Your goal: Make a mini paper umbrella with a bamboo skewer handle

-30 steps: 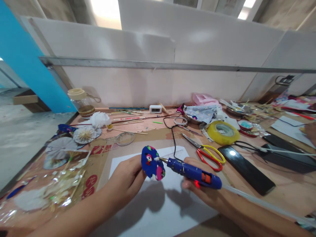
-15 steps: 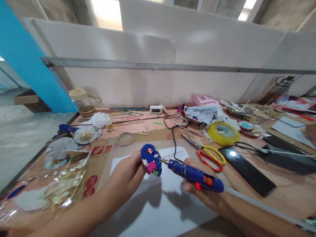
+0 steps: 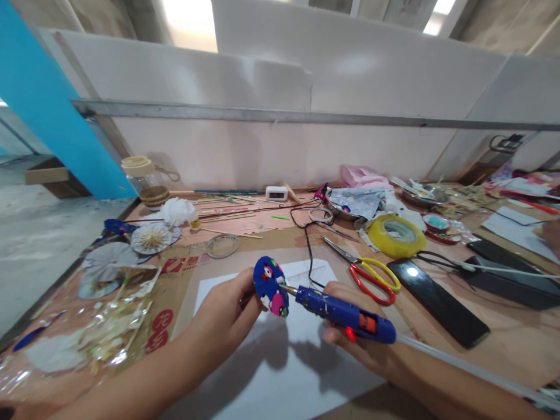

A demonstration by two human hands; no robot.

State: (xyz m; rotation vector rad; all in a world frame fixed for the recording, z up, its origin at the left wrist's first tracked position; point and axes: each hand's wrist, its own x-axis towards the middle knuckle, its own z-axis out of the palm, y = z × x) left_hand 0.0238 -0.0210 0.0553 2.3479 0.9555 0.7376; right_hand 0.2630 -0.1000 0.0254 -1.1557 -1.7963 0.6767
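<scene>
Between the thumb and fingers of my left hand (image 3: 234,306) is a round blue fabric-covered piece (image 3: 270,283) with a colourful print, its face turned toward the right. My right hand (image 3: 350,315) is wrapped round a dark blue hot glue gun (image 3: 345,312) with a red light on it and a clear glue stick (image 3: 459,361) running out of its back. The metal nozzle (image 3: 289,289) meets the face of the fabric piece, or comes very close to it. Beneath both hands lies white paper (image 3: 262,379) on cardboard, with their shadows across it.
Scissors (image 3: 371,271), a yellow tape roll (image 3: 396,235) and a black phone (image 3: 440,303) lie to the right. Pleated paper rosettes (image 3: 151,237) and a jar (image 3: 146,181) stand left. A small white digital display (image 3: 276,193) is at the back. Another person's hand (image 3: 549,236) shows far right.
The blue fabric piece has turned slightly and shifted a little right in my left hand. The glue gun has moved slightly left, its nozzle still at the piece.
</scene>
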